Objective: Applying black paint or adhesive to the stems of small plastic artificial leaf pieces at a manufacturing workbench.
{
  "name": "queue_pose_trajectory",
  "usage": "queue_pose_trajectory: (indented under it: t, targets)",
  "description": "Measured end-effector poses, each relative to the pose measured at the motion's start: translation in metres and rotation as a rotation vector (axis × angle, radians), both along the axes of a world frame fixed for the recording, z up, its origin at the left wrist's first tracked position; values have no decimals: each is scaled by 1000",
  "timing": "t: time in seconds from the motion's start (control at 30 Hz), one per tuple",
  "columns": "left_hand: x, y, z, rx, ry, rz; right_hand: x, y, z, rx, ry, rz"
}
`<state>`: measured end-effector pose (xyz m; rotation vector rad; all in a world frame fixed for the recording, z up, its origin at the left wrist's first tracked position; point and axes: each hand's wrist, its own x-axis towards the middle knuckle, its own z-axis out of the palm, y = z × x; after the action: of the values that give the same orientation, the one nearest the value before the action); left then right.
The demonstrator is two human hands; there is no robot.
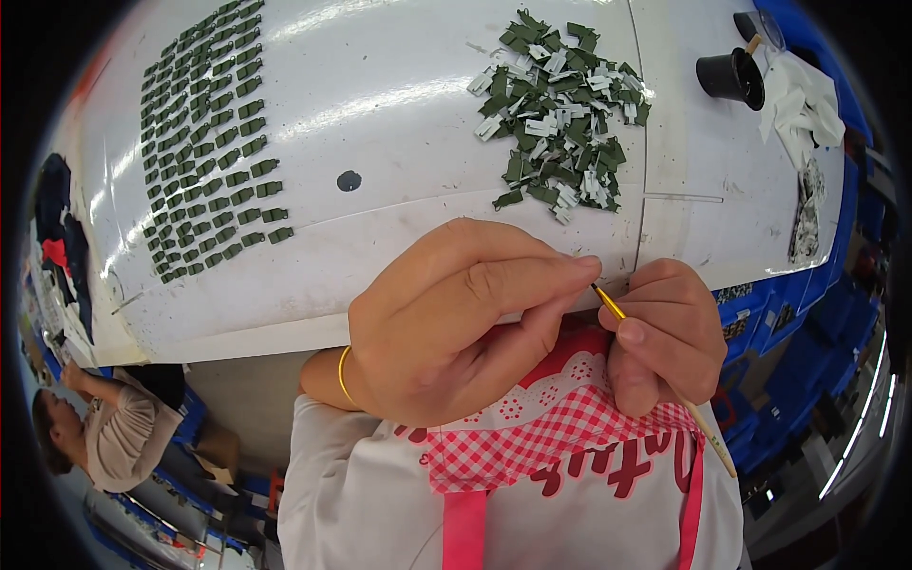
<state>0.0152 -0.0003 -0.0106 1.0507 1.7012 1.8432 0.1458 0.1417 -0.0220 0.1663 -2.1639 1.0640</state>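
Note:
In my right hand (668, 332) is a thin paintbrush (611, 304), held between thumb and fingers. Its ferrule is gold, and its pale wooden handle slants down to the right past my palm. The dark bristle tip reaches the fingertips of my left hand (465, 318), which wears a thin yellow bangle. Thumb and forefinger of that hand are pinched together; whatever lies between them is too small and covered to name. Beyond both hands lies a heap of small dark green and white plastic pieces (560, 114).
Many small green pieces (211, 142) lie in rows on the white table (380, 104) at the left. At the far right stand a black cup (731, 78) and a crumpled white cloth (800, 100). Blue crates (798, 351) sit below the right edge. Another person (119, 427) is at the lower left.

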Motion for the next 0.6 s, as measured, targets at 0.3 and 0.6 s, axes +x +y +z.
queue_pose_trajectory:
  t: [0.3, 0.6]
  targets:
    - [0, 0, 0, 1, -19, 6, 3, 4, -1, -28, 19, 1]
    - [-3, 1, 1, 21, 28, 13, 11, 88, 61, -297, 130, -354]
